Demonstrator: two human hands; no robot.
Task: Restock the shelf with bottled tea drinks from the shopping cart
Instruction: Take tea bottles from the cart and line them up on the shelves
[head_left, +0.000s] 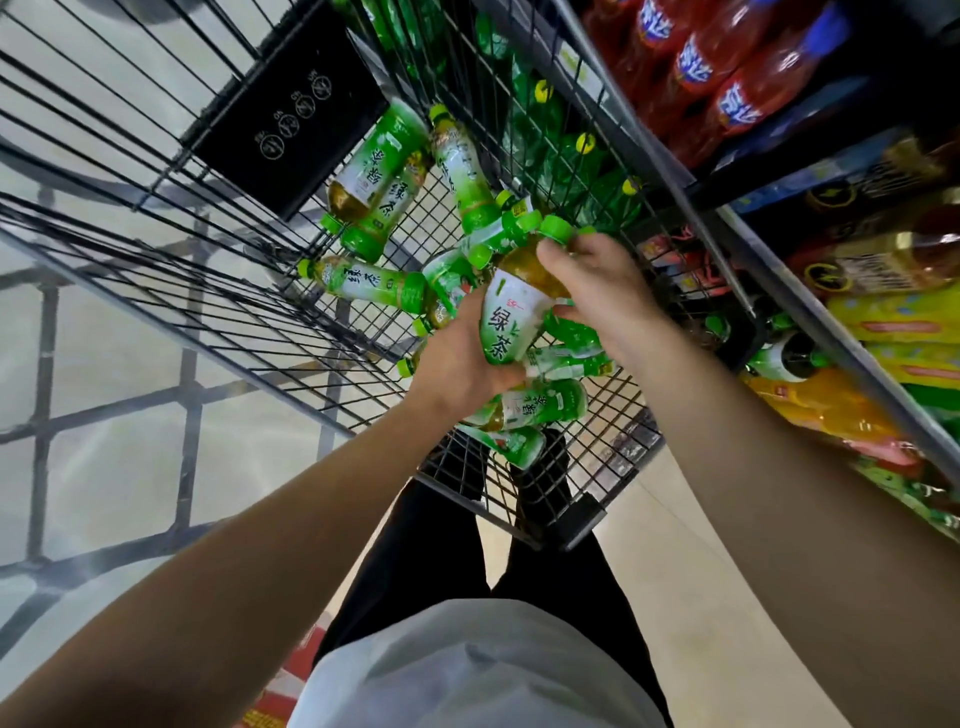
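Both hands (457, 358) (597, 291) (fingers curled) hold one tea bottle (511, 317) over cart (208, 291).

A black plastic flap (291, 124) with white round symbols hangs at the far end of the wire basket. Far right, red soda bottles (727, 67) with blue labels lie in a row. Green soda bottles with yellow caps (566, 150) show through the mesh. To the right sit yellow packs (904, 332). Pale floor tiles (119, 457) spread left. Near the bottom edge are black trousers (415, 561) and a white shirt (467, 670).
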